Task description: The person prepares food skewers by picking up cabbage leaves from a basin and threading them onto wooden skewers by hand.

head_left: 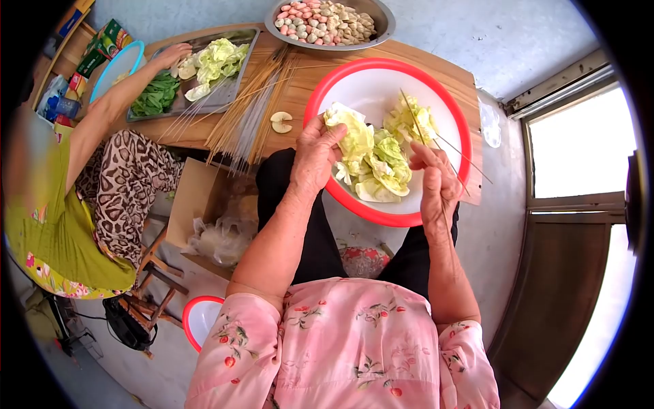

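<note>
My left hand (317,151) holds a pale yellow-green cabbage leaf (353,138) over the left side of a white basin with a red rim (315,95). Above the basin's right side, my right hand (438,178) is closed around thin skewers (413,117) that point up and to the left. One skewer reaches over leaves near the basin's far side. More loose cabbage leaves (387,167) lie in the basin between my hands.
A wooden table (436,60) carries bundled skewers (248,102), a metal tray (236,85) of greens and a metal bowl (385,24). At the left, a co-worker's hand (174,54) reaches over the tray. A cardboard box (187,204) stands below.
</note>
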The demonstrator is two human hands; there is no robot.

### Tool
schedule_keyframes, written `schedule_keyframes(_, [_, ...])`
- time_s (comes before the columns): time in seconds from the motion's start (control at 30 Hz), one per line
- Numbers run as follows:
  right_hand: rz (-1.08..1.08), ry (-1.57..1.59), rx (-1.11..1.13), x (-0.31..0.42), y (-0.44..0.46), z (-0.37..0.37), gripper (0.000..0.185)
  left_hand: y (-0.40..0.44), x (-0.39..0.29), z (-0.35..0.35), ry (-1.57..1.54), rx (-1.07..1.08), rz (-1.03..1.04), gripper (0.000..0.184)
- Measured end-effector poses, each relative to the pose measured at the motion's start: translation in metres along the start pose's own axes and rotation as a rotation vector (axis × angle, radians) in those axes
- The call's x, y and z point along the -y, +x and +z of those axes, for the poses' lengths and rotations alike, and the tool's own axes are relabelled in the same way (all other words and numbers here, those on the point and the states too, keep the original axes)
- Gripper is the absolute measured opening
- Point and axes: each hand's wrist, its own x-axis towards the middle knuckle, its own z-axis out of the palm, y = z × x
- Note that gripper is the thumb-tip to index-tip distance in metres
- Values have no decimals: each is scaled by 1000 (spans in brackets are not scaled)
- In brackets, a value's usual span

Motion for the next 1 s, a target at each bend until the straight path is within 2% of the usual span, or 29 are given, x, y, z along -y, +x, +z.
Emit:
schedule_keyframes(0.03, [0, 0, -3, 3, -8, -4, 49, 0, 0, 0, 29, -11, 8, 29])
schedule_keyframes(0.1, [204, 169, 5, 9, -24, -11, 54, 1, 2, 0, 34, -11, 24, 28])
schedule_keyframes(0.23, [282, 314, 34, 5, -41, -7, 57, 0, 4, -1, 44, -10, 48, 27])
schedule_keyframes(0.3, [292, 281, 26, 4, -42, -6, 56, -2, 4, 1, 32, -7, 47, 27])
schedule_keyframes(0.37, [381, 369, 32, 0, -45, -5, 57, -2, 3, 1, 20, -6, 53, 27])
schedule_keyframes(0.67, [388, 289, 27, -2, -46, 6, 57, -1, 0, 1, -35, 27, 15, 33])
schedule_keyframes(0.9, [385, 389, -10, -20, -50, 14, 55, -1, -2, 0, -89, 43, -71, 27])
schedule_keyframes(1.0, [453, 394, 2, -24, -47, 17, 55, -3, -4, 4, -110, 21, -80, 27])
